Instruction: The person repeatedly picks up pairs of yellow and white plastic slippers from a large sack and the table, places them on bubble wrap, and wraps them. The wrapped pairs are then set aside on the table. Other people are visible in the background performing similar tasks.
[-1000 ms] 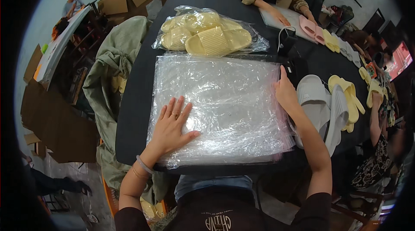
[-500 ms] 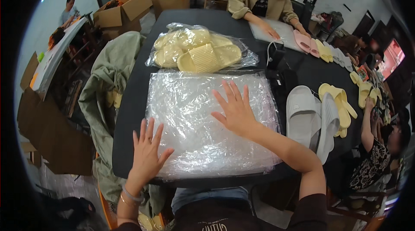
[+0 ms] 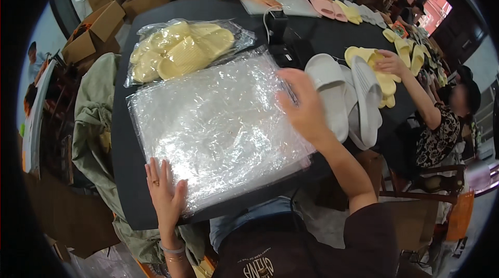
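Note:
A stack of clear plastic bags point(image 3: 218, 122) lies flat on the black table in front of me. My left hand point(image 3: 167, 192) rests open by its near left corner, fingers stretched out over the edge. Over the stack's right edge is my right hand point(image 3: 305, 106), blurred, with thumb and fingers apart and nothing seen between them. Just right of it are large grey slippers point(image 3: 328, 93). Beyond the stack, a clear bag holding several yellow slippers point(image 3: 189, 52) lies at the far left.
A black device with a white cable point(image 3: 278, 26) stands behind the stack. Yellow slippers point(image 3: 385, 78) lie to the right, touched by another person's hand point(image 3: 391, 64). Across the table, someone's hands rest near a flat clear sheet pile point(image 3: 283, 1) and pink slippers point(image 3: 328, 9).
My view has turned right. My right hand has moved from above the middle of the stack to its right edge. At right, a person's hand now reaches the yellow slippers.

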A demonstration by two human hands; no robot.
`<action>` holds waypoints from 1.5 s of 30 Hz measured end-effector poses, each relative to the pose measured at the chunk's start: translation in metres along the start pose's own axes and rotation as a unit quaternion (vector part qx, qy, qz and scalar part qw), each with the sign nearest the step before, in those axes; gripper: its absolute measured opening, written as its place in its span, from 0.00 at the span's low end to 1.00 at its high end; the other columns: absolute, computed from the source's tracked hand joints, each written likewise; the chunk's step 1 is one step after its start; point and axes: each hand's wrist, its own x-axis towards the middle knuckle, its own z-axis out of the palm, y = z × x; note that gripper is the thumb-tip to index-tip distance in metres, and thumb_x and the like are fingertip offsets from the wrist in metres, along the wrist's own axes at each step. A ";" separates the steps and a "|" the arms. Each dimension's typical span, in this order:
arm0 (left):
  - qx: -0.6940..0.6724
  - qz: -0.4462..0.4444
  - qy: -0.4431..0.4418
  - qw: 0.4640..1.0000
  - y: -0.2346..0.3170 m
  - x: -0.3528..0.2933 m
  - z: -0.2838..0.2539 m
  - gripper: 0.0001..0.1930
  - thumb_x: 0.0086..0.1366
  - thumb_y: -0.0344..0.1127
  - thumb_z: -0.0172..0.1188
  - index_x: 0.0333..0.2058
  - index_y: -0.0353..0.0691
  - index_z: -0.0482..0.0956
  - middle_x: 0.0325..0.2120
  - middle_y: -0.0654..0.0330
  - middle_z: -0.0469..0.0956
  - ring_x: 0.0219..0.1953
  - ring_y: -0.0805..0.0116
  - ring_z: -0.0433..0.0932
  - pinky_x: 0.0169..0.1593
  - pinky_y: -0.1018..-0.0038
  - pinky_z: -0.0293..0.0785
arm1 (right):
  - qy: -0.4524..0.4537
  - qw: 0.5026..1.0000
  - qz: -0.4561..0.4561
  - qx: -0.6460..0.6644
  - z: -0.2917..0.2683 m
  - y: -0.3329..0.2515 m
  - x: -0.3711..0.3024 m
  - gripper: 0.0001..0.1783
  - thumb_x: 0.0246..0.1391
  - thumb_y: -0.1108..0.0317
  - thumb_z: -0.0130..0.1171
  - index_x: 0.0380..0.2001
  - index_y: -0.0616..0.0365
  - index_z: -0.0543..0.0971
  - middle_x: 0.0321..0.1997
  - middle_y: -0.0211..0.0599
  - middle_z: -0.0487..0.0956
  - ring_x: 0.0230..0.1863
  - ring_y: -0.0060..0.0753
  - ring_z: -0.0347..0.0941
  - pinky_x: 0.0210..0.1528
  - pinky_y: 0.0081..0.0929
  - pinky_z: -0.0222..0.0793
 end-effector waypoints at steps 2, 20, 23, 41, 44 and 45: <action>-0.027 -0.010 0.009 1.000 0.005 -0.002 -0.002 0.29 0.59 0.38 0.59 0.59 0.37 0.66 0.66 0.48 0.51 0.69 0.45 0.45 0.67 0.57 0.45 | 0.077 0.980 0.065 -0.171 -0.048 0.010 -0.030 0.21 0.49 0.67 0.63 0.46 0.63 0.73 0.48 0.48 0.71 0.51 0.50 0.67 0.55 0.39 0.62; -0.111 -0.013 0.019 0.994 0.002 -0.010 -0.012 0.25 0.57 0.35 0.64 0.53 0.39 0.72 0.65 0.50 0.55 0.68 0.49 0.48 0.67 0.56 0.46 | 0.005 0.831 0.354 -0.430 -0.121 0.184 -0.021 0.28 0.49 0.51 0.58 0.37 0.71 0.77 0.42 0.62 0.77 0.45 0.61 0.73 0.49 0.46 0.67; -0.072 0.000 0.082 0.994 0.010 -0.010 -0.034 0.22 0.58 0.35 0.63 0.52 0.38 0.73 0.60 0.50 0.64 0.65 0.50 0.57 0.65 0.55 0.50 | 0.143 0.889 0.140 -0.411 -0.183 0.166 -0.003 0.24 0.48 0.56 0.60 0.36 0.71 0.78 0.37 0.61 0.79 0.42 0.64 0.74 0.47 0.46 0.68; -0.014 0.010 -0.057 0.998 -0.023 0.012 0.023 0.24 0.59 0.35 0.58 0.54 0.35 0.68 0.57 0.46 0.65 0.63 0.53 0.60 0.65 0.58 0.52 | -0.288 0.956 0.047 -0.002 0.198 -0.115 -0.031 0.19 0.44 0.57 0.55 0.20 0.66 0.79 0.26 0.56 0.78 0.30 0.54 0.77 0.37 0.47 0.72; -0.113 -0.038 -0.069 0.990 -0.017 0.014 0.024 0.26 0.58 0.36 0.58 0.55 0.34 0.68 0.58 0.44 0.63 0.64 0.52 0.59 0.66 0.59 0.50 | -0.315 0.944 0.085 -0.043 0.182 -0.096 -0.028 0.20 0.46 0.56 0.53 0.22 0.67 0.79 0.28 0.56 0.78 0.31 0.54 0.77 0.38 0.46 0.72; -0.145 -0.058 -0.074 0.985 -0.014 0.016 0.023 0.26 0.58 0.37 0.59 0.55 0.34 0.67 0.58 0.44 0.63 0.64 0.52 0.58 0.66 0.59 0.50 | -0.327 0.936 0.119 -0.053 0.171 -0.096 -0.024 0.21 0.47 0.56 0.53 0.23 0.68 0.79 0.29 0.57 0.78 0.32 0.55 0.77 0.39 0.47 0.72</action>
